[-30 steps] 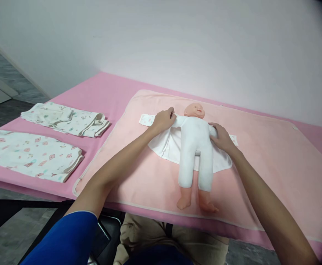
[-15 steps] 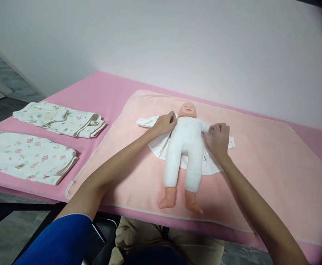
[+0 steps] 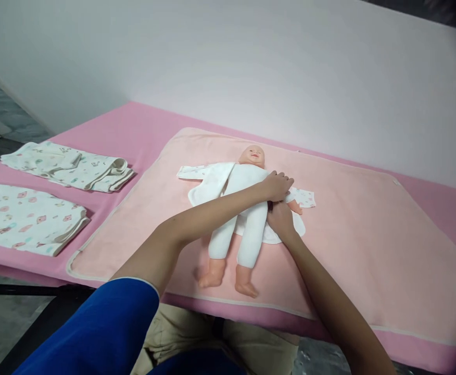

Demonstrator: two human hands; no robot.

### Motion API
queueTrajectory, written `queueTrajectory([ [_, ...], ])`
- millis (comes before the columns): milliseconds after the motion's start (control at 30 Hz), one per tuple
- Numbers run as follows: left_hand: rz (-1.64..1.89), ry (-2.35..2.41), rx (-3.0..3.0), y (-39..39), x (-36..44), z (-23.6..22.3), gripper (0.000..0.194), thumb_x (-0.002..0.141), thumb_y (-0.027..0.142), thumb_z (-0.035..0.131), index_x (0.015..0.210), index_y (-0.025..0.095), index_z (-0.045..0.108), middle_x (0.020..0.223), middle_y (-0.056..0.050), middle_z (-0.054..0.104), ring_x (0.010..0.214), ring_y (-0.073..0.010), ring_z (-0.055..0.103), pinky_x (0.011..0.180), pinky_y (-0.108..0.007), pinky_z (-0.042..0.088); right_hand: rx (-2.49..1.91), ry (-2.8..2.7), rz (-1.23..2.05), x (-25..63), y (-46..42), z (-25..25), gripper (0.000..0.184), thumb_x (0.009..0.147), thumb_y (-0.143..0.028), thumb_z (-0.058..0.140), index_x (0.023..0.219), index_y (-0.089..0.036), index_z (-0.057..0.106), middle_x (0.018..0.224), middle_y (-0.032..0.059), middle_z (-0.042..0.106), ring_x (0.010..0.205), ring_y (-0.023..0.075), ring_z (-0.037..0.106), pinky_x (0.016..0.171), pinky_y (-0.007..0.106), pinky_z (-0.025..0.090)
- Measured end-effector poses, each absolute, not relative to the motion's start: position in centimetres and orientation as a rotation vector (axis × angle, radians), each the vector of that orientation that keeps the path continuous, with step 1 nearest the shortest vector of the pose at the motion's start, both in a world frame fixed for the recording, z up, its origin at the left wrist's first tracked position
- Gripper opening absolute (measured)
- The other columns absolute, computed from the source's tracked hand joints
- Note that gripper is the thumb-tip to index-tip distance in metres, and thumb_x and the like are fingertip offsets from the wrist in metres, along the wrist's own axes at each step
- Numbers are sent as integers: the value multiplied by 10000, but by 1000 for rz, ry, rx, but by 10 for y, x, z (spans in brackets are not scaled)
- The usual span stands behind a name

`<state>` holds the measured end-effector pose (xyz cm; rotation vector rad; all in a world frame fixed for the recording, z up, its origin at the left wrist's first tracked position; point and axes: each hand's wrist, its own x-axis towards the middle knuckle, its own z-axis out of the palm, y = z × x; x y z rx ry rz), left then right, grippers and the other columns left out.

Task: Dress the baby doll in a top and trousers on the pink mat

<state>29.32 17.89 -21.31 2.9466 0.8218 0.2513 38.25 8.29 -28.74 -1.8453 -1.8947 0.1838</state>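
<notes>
Newly together; hands (image 3: 278, 186) at doll (image 3: 245, 178)

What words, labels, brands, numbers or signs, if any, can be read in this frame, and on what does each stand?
No text can be read.
Far right corner of the peach blanket: a small pale mark, perhaps a tag, too small to read.
Farther folded garment, nearer folded garment and white shirt: small printed motifs, no legible lettering.
</notes>
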Motion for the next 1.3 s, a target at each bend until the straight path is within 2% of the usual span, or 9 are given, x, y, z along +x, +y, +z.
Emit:
queueTrajectory([
  [100,228,862,2943,188,298,-223,426,1110,410,441,1284,117,696,1278,-206,744,1242,-353,619,1042,-451,388,-1904,-1810,160,383,79,-288,283,991,-419,490,1002,-205,675,1047,193,742,958,367,681,714,433,488],
  [267,717,973,2748,187,271,-217,506,1057,612,532,1091,149,733,1099,-162,742,1104,-326,642,1021,-447,396,-1955,-1692,197,391,84,-286,333,1011,-533,539,1143,-230,578,1089,152,738,963,359,696,726,425,473],
  [500,952,997,2551,184,256,-209,459,1001,572,639,751,188,622,817,-73,674,857,-242,601,854,-404,404,-2111,-1669,-78,411,95,-286,202,1031,-405,518,1084,-213,551,943,133,716,890,341,651,774,406,402],
  [600,942,974,2587,187,256,-214,436,945,569,690,734,194,619,792,-60,674,853,-241,602,865,-404,408,-2137,-1621,-18,420,97,-287,97,997,-309,554,986,-219,521,936,104,684,859,283,608,743,360,352],
  [733,875,953,2656,186,255,-214,418,942,574,664,830,174,706,880,-89,737,935,-265,637,941,-423,414,-2086,-1379,166,439,99,-286,211,1001,-341,582,885,-249,432,829,33,609,769,230,525,711,333,310],
  [900,524,846,2863,183,258,-212,492,954,613,626,912,147,780,1018,-145,793,1052,-320,653,1003,-472,388,-2001,-1215,181,450,99,-283,172,1013,-298,506,883,-262,400,786,-5,582,731,204,509,716,327,343],
  [1000,430,815,2926,185,264,-219,501,1027,567,553,1021,130,796,1131,-161,793,1114,-339,651,1012,-480,389,-1917,-1196,164,445,97,-281,172,1028,-329,488,896,-267,397,782,-16,573,729,195,515,705,319,362],
  [1133,471,822,2920,191,273,-231,415,1104,373,466,1170,98,769,1243,-195,761,1167,-341,641,1017,-476,412,-1826,-1256,135,438,89,-275,154,1032,-336,486,910,-264,427,781,-19,571,724,192,530,703,317,377],
  [1300,937,856,2388,199,285,-233,253,1074,180,428,994,152,666,1077,-149,738,1045,-265,638,942,-409,478,-1798,-1477,87,411,92,-262,157,1031,-357,490,919,-262,434,742,-12,565,678,209,512,667,326,334],
])
